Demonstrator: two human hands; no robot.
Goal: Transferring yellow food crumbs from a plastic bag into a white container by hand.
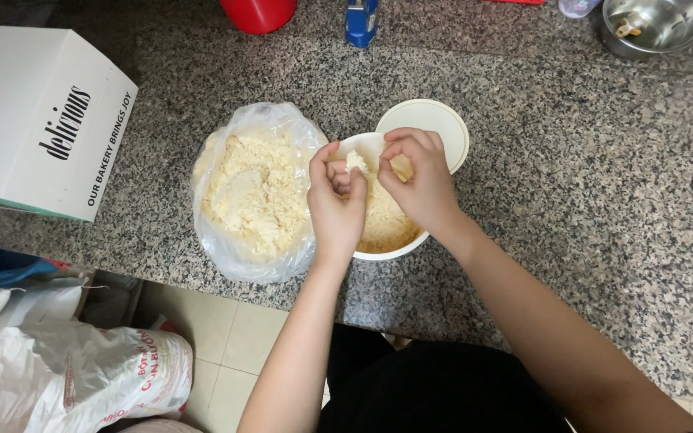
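Overhead, both hands worked over a white bowl [399,240] of pale yellow crumbly mixture, set near the middle of the speckled granite table [571,176], toward its near edge. Left hand [337,200] cupped, fingers curled inward, pinching a small whitish lump of the mixture [354,162] at the fingertips. Right hand [420,180] also curled narrow, thumb and fingertips drawn together just beside the lump; whether it touched the lump could not be told. The two hands sat close, nearly meeting above the bowl's far rim.

A round white lid [435,128] lay flat on the table behind the bowl, touching or tucked just under its far rim. Just beside the bowl on the left sat an open clear plastic bag [254,192] holding more of the same yellow crumbs, its edge against the left hand's wrist side.

Toward the left edge of the table: a white cardboard box [34,120] with dark lettering. Along the far edge: a red container [258,14], a blue object [361,22], partly cut off by the frame. At the far right corner, a steel pot [651,28]. Below the near edge, on the tiled floor, a crumpled white printed sack [82,381].
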